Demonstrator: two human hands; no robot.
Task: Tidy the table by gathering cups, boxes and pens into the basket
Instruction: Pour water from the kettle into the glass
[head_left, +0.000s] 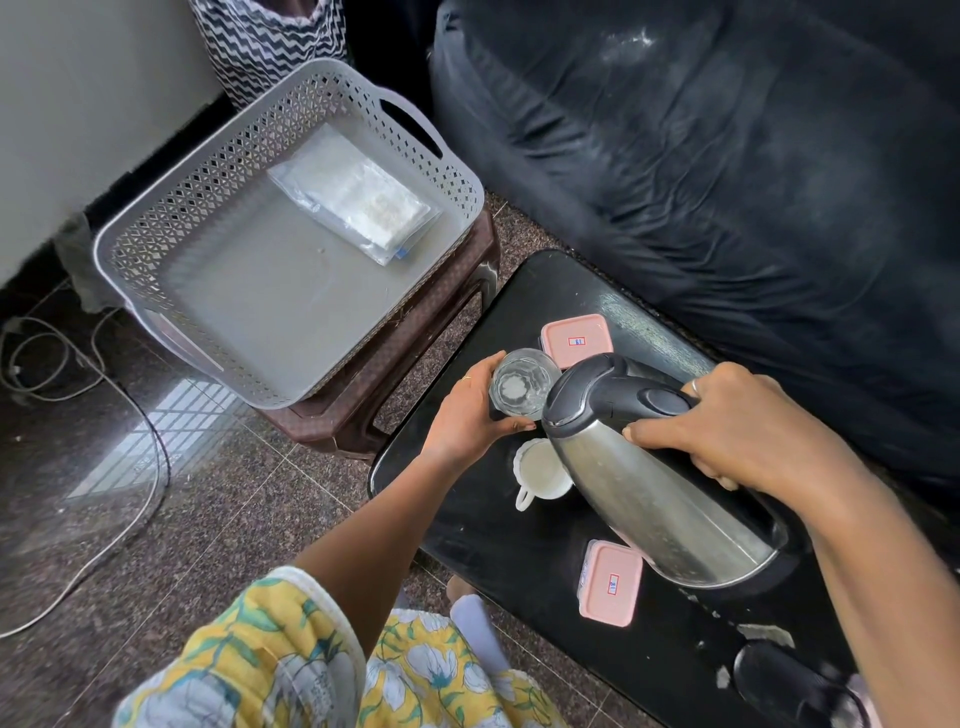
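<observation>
Black worktop (457, 519), granite floor. Left hand (470, 410) grip wrapped round clear glass (522, 384) near far edge. Right hand (727, 421) grip clenched on steel kettle (649, 488) handle, kettle tilted. White cup (540, 467) mid-worktop, partly under kettle. Pink boxes: far-edge box (574, 340), near-edge box (610, 582). Grey basket (156, 234) on brown stool (415, 353) beside worktop.

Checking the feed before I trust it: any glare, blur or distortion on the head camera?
Head view: wide-angle bending at the edges; window glare on the floor; reflections on the kettle and black table; the glass and both hands look sharp.
</observation>
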